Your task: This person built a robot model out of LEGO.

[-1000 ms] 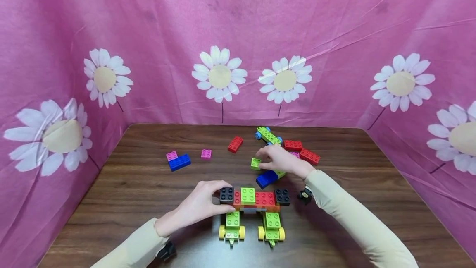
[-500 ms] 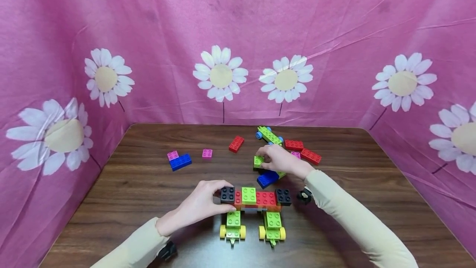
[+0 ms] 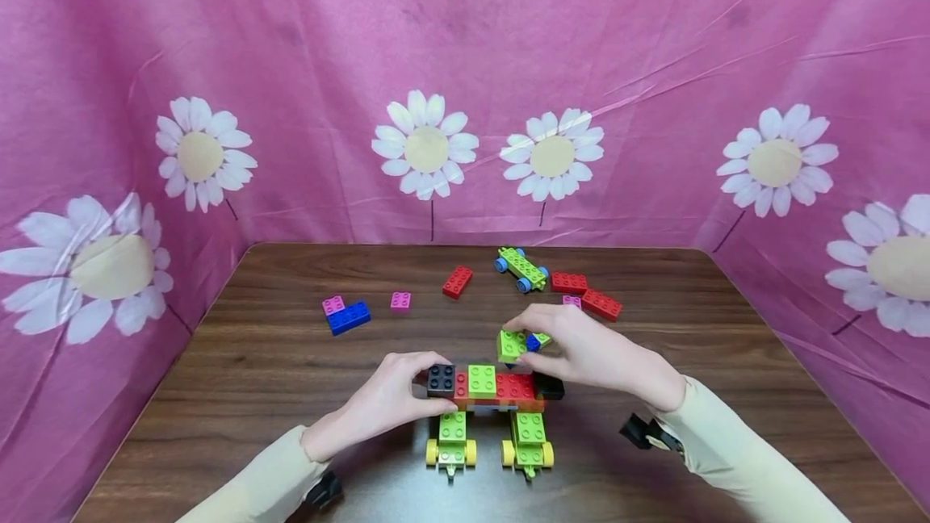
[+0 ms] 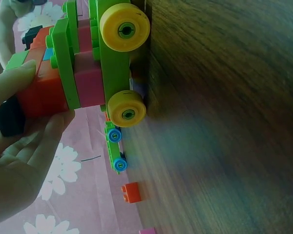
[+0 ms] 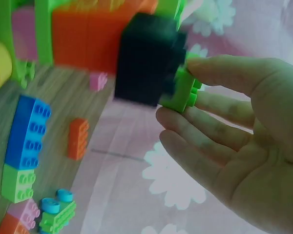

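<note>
Brick build (image 3: 490,399) is at bottom centre of my head view, yellow wheels (image 3: 471,453) nearest me, looks like it's standing on the surface (image 3: 232,394). Its red top row runs left to right across the frame, so that's the long axis, with a black brick at each end and a green one up top in the middle.

Left grip (image 3: 385,403) is pinching the left end, thumb on the near side and fingers round the back. Right grip (image 3: 581,352) has a loose green brick (image 3: 512,347) pinched between thumb and fingers, just above the build's right half in the frame. That's the relation I'd watch imo: the brick is off the left of the right grip, on the far side of the red row, and the right grip is nearer to it by a lot. It looks square from above, so no real long axis. Can't tell whether it's touching the build, since my right wrist view has the right-hand black brick blocking that bit.

Past that, a blue brick (image 3: 349,317) centre left, a red brick (image 3: 458,282) around mid-frame, a blue-wheeled base (image 3: 521,266) right of it, then pink cloth (image 3: 465,39) filling the top.
</note>
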`<control>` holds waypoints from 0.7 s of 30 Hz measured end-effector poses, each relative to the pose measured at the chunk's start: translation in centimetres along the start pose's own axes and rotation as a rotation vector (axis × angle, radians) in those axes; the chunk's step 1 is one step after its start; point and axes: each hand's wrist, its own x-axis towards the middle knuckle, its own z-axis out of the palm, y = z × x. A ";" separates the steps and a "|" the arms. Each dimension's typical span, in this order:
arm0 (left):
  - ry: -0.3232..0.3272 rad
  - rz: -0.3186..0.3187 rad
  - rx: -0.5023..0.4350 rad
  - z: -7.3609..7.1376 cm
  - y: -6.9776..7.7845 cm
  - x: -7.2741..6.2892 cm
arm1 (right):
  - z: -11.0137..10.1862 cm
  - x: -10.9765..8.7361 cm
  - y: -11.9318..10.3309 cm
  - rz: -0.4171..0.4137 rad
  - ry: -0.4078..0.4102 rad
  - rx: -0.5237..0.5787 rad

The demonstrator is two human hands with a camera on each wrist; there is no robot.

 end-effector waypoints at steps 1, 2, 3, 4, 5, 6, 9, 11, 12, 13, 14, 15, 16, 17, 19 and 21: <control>0.000 -0.001 0.000 0.0 0.0 0.0 | 0.0 -0.2 -0.4 -0.021 -0.003 0.003; 0.000 -0.002 -0.001 0.0 0.0 0.0 | 0.1 -0.5 -0.7 -0.038 -0.006 0.004; 0.000 -0.003 -0.002 0.0 0.0 0.0 | 0.1 -0.6 -0.9 -0.055 -0.009 -0.002; 0.000 -0.001 -0.002 0.0 -0.1 0.0 | 0.2 -0.8 -1.1 -0.073 -0.010 -0.008; -0.001 -0.002 -0.003 0.0 -0.1 0.0 | 0.3 -0.9 -1.3 -0.087 -0.014 -0.008; -0.002 -0.003 -0.005 0.0 -0.1 0.0 | 0.4 -1.0 -1.4 -0.097 -0.018 -0.007; -0.005 -0.008 -0.009 0.1 -0.2 -0.1 | 0.8 -1.1 -1.7 -0.102 -0.039 -0.003; -0.005 -0.010 -0.010 0.2 -0.3 -0.1 | 1.0 -1.1 -1.8 -0.083 -0.065 0.005; -0.003 -0.003 -0.007 0.2 -0.3 -0.1 | 1.0 -1.1 -1.9 -0.069 -0.080 0.006; -0.002 0.003 -0.004 0.2 -0.4 -0.1 | 1.1 -1.1 -2.0 -0.057 -0.094 0.005; -0.001 0.005 -0.004 0.3 -0.4 -0.2 | 1.2 -1.0 -2.0 -0.045 -0.105 0.002; -0.001 0.006 -0.006 0.3 -0.4 -0.2 | 1.2 -1.0 -2.1 -0.036 -0.115 -0.001; 0.000 0.007 -0.007 0.3 -0.4 -0.1 | 1.2 -1.0 -2.1 -0.029 -0.121 -0.006; -0.001 0.008 -0.007 0.3 -0.4 -0.1 | 1.3 -1.0 -2.1 -0.026 -0.123 -0.013; -0.002 0.005 -0.010 0.2 -0.3 -0.1 | 1.3 -1.0 -2.2 -0.030 -0.115 -0.024; -0.002 0.000 -0.011 0.2 -0.3 0.0 | 1.4 -0.9 -2.2 -0.047 -0.098 -0.035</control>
